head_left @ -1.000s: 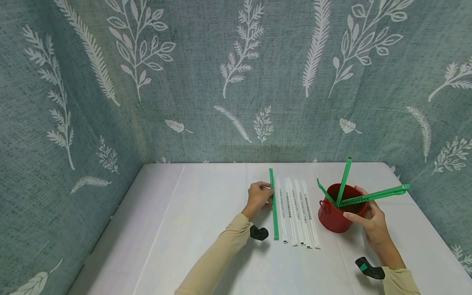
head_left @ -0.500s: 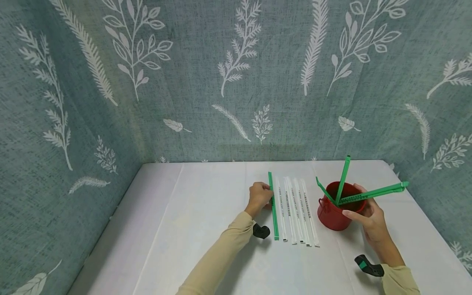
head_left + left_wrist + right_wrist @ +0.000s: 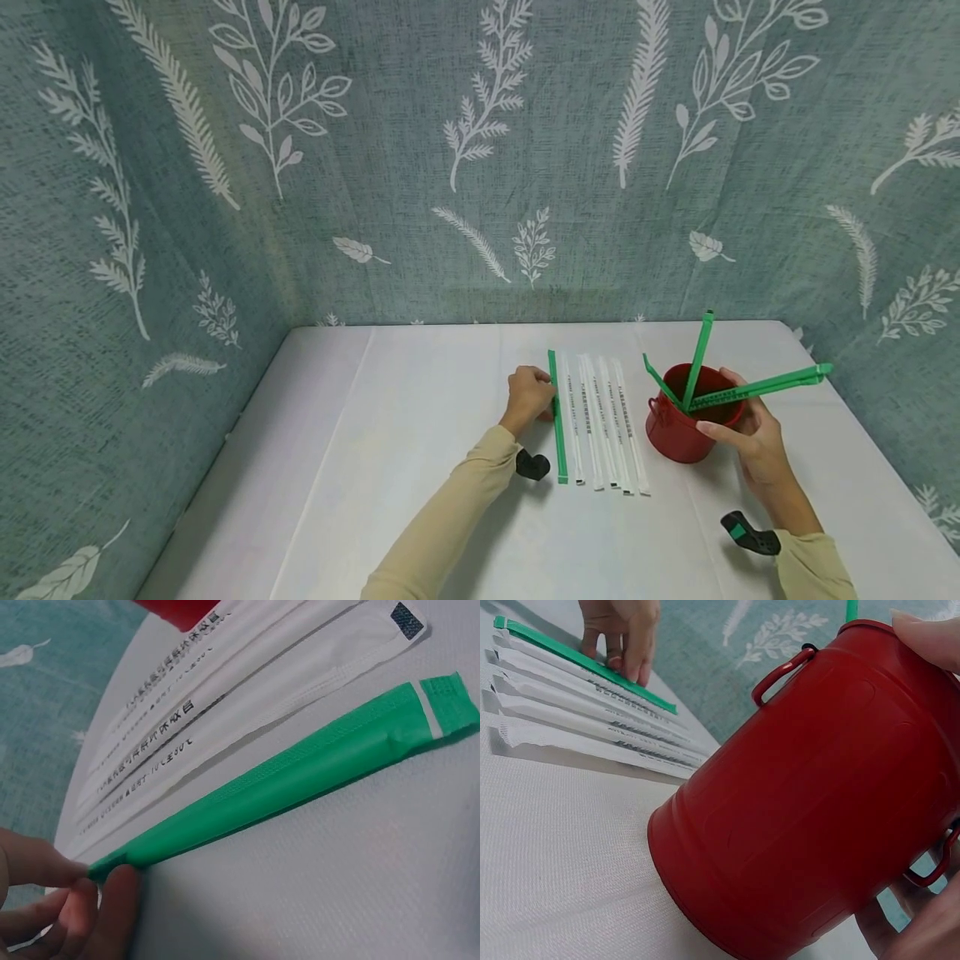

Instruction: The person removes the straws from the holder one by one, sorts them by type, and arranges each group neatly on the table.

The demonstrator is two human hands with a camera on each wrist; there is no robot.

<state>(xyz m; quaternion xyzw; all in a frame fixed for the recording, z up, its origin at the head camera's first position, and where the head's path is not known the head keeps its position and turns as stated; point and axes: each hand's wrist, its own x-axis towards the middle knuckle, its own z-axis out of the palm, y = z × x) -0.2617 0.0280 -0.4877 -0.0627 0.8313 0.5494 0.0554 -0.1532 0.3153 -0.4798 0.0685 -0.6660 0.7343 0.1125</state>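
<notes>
A straw in a green wrapper (image 3: 558, 437) lies on the table at the left end of a row of straws in white wrappers (image 3: 600, 425). My left hand (image 3: 529, 393) pinches the green straw near its far end; in the left wrist view thumb and fingertips (image 3: 120, 889) meet at that end. To the right of the row, my right hand (image 3: 761, 446) holds a red bucket (image 3: 678, 437), thumb at the rim and fingers round the far side. Several green-wrapped straws (image 3: 699, 358) stand and lean in the bucket. In the right wrist view its wall (image 3: 802, 795) hides most of the fingers.
Both hands are over a white table (image 3: 390, 433). Behind it and on the left hangs a green-blue curtain (image 3: 390, 167) with white leaf prints. A black wrist-worn device (image 3: 532, 465) shows at the left wrist, another black device (image 3: 750, 535) at the right.
My left hand has slid the green straw slightly nearer, so its ends lie more level with the white row. The right hand and bucket stay in place; the head view has shifted a little.
</notes>
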